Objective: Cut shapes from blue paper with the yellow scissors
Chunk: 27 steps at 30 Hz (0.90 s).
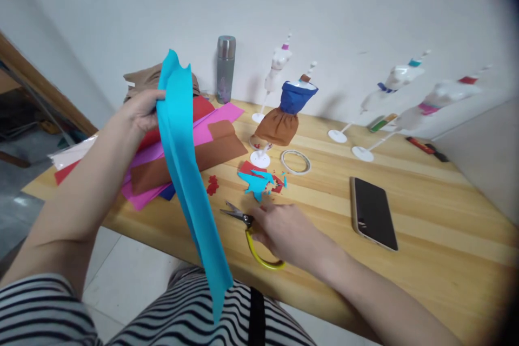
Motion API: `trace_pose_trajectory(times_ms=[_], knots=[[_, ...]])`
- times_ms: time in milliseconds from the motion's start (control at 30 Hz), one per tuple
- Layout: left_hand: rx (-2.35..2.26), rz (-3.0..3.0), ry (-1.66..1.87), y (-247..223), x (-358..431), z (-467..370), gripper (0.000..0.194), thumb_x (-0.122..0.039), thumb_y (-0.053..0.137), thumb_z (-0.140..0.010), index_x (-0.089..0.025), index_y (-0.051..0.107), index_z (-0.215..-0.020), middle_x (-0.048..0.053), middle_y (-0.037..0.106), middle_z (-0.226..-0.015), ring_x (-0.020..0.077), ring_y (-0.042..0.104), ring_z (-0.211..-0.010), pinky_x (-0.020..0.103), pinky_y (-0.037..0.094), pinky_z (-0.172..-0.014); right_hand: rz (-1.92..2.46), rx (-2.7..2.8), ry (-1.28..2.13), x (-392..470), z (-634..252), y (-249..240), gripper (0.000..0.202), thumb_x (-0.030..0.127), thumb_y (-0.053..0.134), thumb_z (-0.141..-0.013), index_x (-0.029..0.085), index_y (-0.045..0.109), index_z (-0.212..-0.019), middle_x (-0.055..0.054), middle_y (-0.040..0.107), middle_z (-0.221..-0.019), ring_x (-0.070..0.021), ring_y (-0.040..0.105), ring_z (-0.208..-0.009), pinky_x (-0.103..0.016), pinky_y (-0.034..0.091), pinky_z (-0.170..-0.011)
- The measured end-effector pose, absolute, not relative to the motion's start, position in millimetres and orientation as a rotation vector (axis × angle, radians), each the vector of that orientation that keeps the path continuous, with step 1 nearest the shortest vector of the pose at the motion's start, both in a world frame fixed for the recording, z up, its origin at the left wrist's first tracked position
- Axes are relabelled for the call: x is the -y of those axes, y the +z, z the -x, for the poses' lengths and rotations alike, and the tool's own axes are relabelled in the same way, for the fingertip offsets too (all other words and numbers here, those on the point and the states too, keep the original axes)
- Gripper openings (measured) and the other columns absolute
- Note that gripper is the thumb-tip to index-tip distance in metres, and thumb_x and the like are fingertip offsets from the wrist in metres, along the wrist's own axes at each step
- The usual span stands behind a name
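Note:
My left hand [144, 111] is closed on a long turquoise strip [180, 135], crepe paper or thin cloth, pinching it near its upper end. The folded strip hangs down past the table's front edge, over my lap. At the front of the table my right hand [286, 232] has its fingers around the yellow-handled scissors [263, 259]. The blades point left and stand a little apart; some fingers are hidden under the hand. Just beyond lie turquoise scraps [256, 184] and small red pieces [212, 185].
Folded coloured sheets [194, 154] lie at the left. Behind them stands a thermos [226, 70]. Several small white dress forms occupy the back, one wearing a blue top [298, 98] and brown skirt [279, 125]. A tape roll [295, 162] and a phone [373, 213] lie farther right.

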State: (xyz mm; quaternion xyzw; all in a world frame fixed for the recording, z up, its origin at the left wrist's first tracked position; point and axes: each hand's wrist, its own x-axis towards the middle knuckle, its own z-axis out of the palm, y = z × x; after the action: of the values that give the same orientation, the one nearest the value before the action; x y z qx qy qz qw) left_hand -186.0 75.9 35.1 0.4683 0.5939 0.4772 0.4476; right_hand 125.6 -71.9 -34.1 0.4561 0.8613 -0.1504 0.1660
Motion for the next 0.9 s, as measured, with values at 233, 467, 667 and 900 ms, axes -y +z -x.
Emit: trace_pose_trajectory(times_ms=[233, 467, 667, 900], knots=[[-1.412, -0.829, 1.222, 21, -79, 180, 0.044, -0.002, 0.057, -0.092, -0.014, 0.067, -0.133, 0.000, 0.080, -0.078, 0.0222, 0.068, -0.135, 0.035, 0.056, -0.119, -1.813, -2.457, -0.368, 20, -159, -45, 0.064, 0.039, 0.072, -0.102, 0.020, 0.057, -0.161, -0.019, 0.069, -0.136, -0.0327, 0.075, -0.102, -0.035, 0.047, -0.073], [-1.407, -0.877, 1.103, 4, -79, 164, 0.044, -0.006, 0.056, -0.092, -0.012, 0.067, -0.133, 0.006, 0.084, -0.094, 0.0271, 0.075, -0.127, 0.041, 0.062, -0.114, -1.750, -2.471, -0.212, 11, -136, -92, 0.074, 0.069, 0.051, -0.108, 0.027, 0.047, -0.170, -0.023, 0.060, -0.144, -0.0330, 0.074, -0.098, -0.035, 0.048, -0.073], [-1.412, -0.918, 1.001, -7, -77, 163, 0.057, -0.011, 0.050, -0.095, -0.011, 0.058, -0.152, 0.011, 0.085, -0.121, 0.0296, 0.068, -0.142, 0.041, 0.061, -0.116, -1.757, -2.558, -0.439, 2, -135, -99, 0.042, 0.032, 0.044, -0.115, 0.016, 0.067, -0.146, -0.025, 0.067, -0.139, -0.0304, 0.075, -0.100, -0.034, 0.052, -0.078], [-1.392, -0.922, 0.972, -16, -79, 163, 0.059, -0.011, 0.051, -0.095, -0.009, 0.056, -0.153, 0.014, 0.084, -0.124, 0.0308, 0.069, -0.139, 0.044, 0.060, -0.117, -1.792, -2.763, -0.866, -21, -159, -110, 0.022, 0.022, 0.058, -0.105, 0.016, 0.074, -0.119, -0.016, 0.078, -0.121, -0.0248, 0.073, -0.102, -0.033, 0.053, -0.090]])
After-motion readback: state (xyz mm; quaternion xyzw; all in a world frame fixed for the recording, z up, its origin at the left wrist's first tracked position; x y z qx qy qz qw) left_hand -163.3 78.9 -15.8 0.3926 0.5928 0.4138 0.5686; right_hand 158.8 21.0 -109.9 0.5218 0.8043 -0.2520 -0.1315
